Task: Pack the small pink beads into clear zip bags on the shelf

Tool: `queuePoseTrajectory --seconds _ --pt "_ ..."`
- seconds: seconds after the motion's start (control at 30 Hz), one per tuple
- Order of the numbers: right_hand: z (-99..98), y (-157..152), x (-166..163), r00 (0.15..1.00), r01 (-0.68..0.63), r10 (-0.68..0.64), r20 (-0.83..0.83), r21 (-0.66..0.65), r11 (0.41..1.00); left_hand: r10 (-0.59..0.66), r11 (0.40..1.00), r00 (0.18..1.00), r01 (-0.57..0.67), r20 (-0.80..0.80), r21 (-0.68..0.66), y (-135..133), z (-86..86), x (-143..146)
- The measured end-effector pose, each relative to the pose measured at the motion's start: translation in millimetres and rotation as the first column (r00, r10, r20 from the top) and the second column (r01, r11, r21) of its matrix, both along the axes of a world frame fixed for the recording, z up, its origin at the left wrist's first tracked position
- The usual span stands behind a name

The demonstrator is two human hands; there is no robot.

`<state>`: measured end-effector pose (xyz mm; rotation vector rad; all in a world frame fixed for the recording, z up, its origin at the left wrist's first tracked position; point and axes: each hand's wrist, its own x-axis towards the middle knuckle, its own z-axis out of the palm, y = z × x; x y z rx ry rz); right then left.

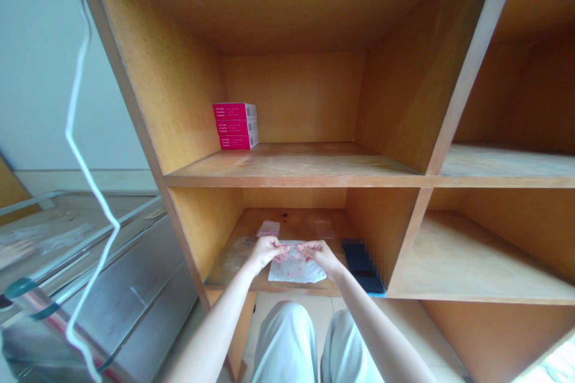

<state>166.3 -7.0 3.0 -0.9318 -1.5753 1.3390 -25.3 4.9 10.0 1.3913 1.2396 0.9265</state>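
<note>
In the lower compartment of the wooden shelf, a thin, whitish see-through plastic bag (296, 270) with faint reddish print hangs between my hands. My left hand (268, 252) pinches its top edge on the left between thumb and fingers. My right hand (318, 253) pinches the same edge a short way to the right. Just behind my left hand lies a small whitish packet (269, 228) with pink print. Another clear piece of plastic (324, 228) lies flat on the board behind my right hand.
Three pink-and-white boxes (235, 127) are stacked on the upper shelf (305, 158) at the left. A dark flat object (359, 260), partly pixelated, lies right of my hands. At the left are a white cable (85, 173) and a metal-framed cart (130, 269).
</note>
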Motion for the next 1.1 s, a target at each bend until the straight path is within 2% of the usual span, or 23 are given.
queuePoseTrajectory --seconds 0.3,0.47,0.57,0.7,0.8,0.9,1.1 --pt "-0.8 -2 -3 0.999 -0.035 0.035 -0.014 -0.019 0.999 -0.002 0.999 1.0 0.001 0.022 0.033 -1 -2.4 -4" --pt "0.6 2 -8 0.998 0.028 -0.029 -0.061 -0.014 1.0 0.102 0.981 0.991 -0.114 0.082 0.158 -1 -10.2 -3" --pt "1.1 4 -12 0.983 0.121 -0.118 -0.14 0.013 0.993 0.172 0.929 0.98 -0.196 0.102 0.313 -5 -20.4 3" --pt "-0.1 4 -21 0.967 0.204 -0.183 -0.177 0.112 0.973 0.219 0.849 0.976 -0.185 -0.011 0.496 -15 -34.7 16" --pt "-3.1 1 -27 0.965 0.25 -0.23 -0.128 0.168 0.954 0.243 0.835 0.962 -0.143 -0.123 0.531 -21 -40.8 24" --pt "-6.7 -1 -31 0.961 0.271 -0.252 -0.118 0.205 0.94 0.283 0.81 0.949 -0.16 -0.138 0.564 -23 -42.3 27" --pt "-13.1 -3 -34 0.959 0.273 -0.25 -0.137 0.192 0.943 0.362 0.704 0.919 -0.162 -0.153 0.691 -27 -38.2 27"
